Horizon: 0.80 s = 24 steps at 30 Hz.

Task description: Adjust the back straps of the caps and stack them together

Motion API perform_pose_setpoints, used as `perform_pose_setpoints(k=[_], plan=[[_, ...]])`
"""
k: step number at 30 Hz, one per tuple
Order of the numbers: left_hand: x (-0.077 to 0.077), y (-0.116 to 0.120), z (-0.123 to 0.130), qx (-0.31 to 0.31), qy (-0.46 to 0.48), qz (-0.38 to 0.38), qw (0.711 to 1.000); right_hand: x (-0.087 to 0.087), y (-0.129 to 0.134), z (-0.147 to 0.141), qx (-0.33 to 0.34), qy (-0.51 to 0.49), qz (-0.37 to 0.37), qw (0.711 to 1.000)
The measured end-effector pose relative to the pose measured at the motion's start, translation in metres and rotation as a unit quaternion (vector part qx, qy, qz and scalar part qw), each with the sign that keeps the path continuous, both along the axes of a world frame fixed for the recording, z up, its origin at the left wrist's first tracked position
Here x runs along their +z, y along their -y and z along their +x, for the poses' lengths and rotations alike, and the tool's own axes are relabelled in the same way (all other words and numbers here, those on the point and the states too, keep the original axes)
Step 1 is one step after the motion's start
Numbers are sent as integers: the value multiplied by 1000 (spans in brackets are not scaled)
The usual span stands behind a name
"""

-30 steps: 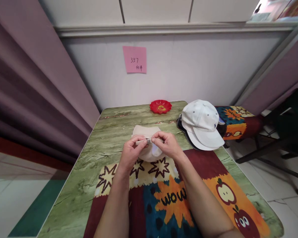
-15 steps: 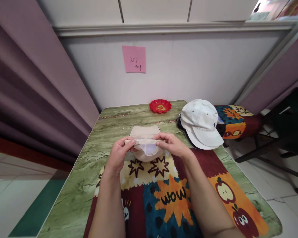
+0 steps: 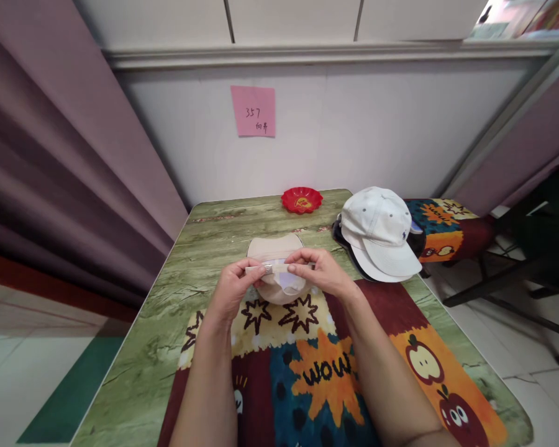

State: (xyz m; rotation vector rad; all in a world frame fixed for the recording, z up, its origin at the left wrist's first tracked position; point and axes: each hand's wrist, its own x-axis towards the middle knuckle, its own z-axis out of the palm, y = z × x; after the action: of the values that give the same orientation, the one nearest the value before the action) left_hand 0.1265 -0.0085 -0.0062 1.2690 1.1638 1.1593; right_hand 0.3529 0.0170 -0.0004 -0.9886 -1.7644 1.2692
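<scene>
A beige baseball cap (image 3: 276, 247) lies on the table in front of me, its brim on the far side and its back opening facing me. My left hand (image 3: 235, 284) pinches the cap's back strap beside a small silvery buckle (image 3: 268, 269). Opposite it, my right hand (image 3: 317, 270) grips the strap between thumb and fingers, close to the buckle. The strap is stretched level between both hands. Part of the cap's crown is hidden behind my fingers.
To the right, a white cap (image 3: 377, 217) sits stacked on dark headwear (image 3: 342, 239). A red scalloped dish (image 3: 302, 200) stands near the wall. The colourful mat (image 3: 307, 397) covers the near part of the green wood-patterned table (image 3: 135, 354). A pink note (image 3: 254, 112) hangs on the wall.
My left hand has moved slightly right with the buckle, bringing the two hands closer together. My right hand's fingers have shifted a little on the strap.
</scene>
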Motion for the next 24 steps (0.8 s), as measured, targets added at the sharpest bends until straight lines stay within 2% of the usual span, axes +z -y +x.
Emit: perform_pose_setpoints(k=[8,16,24], plan=[[-5,-2,1,3,-8,-5,1000,-5,0,-9,-22,35,51,998],[2,1,8,-31,-9,-3,999,-6,1,-17,-57,48,100,992],[2,1,11,-27,-22,2,999,-2,4,-17,-48,38,65,996]])
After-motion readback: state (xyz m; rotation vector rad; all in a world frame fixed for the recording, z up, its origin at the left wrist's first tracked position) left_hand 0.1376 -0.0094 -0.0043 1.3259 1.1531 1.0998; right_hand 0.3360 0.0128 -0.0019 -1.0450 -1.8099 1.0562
